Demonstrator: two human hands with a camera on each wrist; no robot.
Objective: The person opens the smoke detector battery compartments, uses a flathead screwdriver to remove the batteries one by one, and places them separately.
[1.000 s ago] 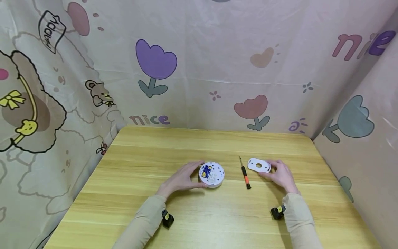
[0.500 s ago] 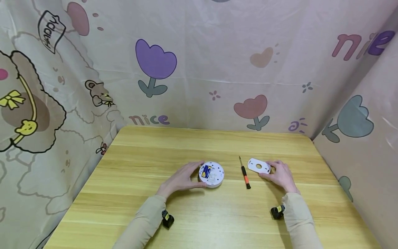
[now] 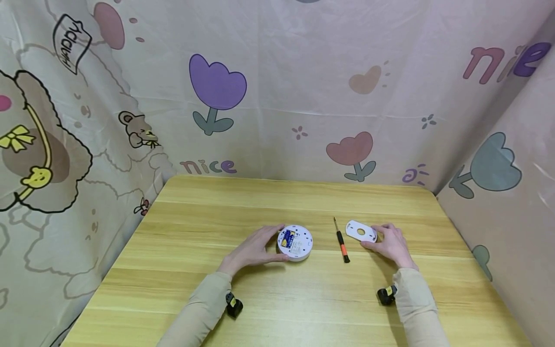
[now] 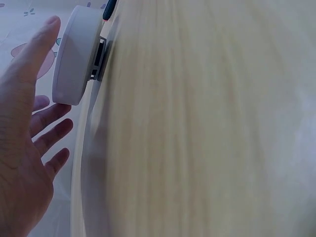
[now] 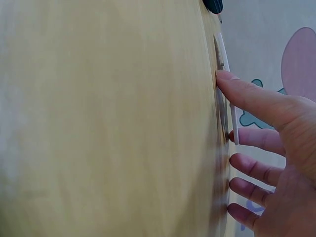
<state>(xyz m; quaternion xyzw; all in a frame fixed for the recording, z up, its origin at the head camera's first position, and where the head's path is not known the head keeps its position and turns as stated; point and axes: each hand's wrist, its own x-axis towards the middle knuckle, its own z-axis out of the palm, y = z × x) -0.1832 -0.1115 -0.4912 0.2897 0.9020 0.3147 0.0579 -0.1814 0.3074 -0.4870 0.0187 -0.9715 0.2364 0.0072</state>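
Note:
A round white smoke detector (image 3: 299,246) lies on the table, its back up, with blue-and-yellow batteries (image 3: 288,239) showing. My left hand (image 3: 256,247) holds it from the left, thumb at the near edge and index finger at the far edge. In the left wrist view its white side wall (image 4: 76,57) stands beside the thumb, the other fingers spread. To the right, my right hand (image 3: 391,245) pinches the right end of a white mounting plate (image 3: 354,230) with a round centre hole. The right wrist view shows this plate edge-on, thumb and index finger at its sides.
A small screwdriver (image 3: 341,246) with a black and orange handle lies between the two hands, tip toward the back. The wooden table (image 3: 277,308) is bordered by a patterned cloth (image 3: 277,86) at the back and sides. A black wrist camera (image 3: 234,306) sits at each sleeve.

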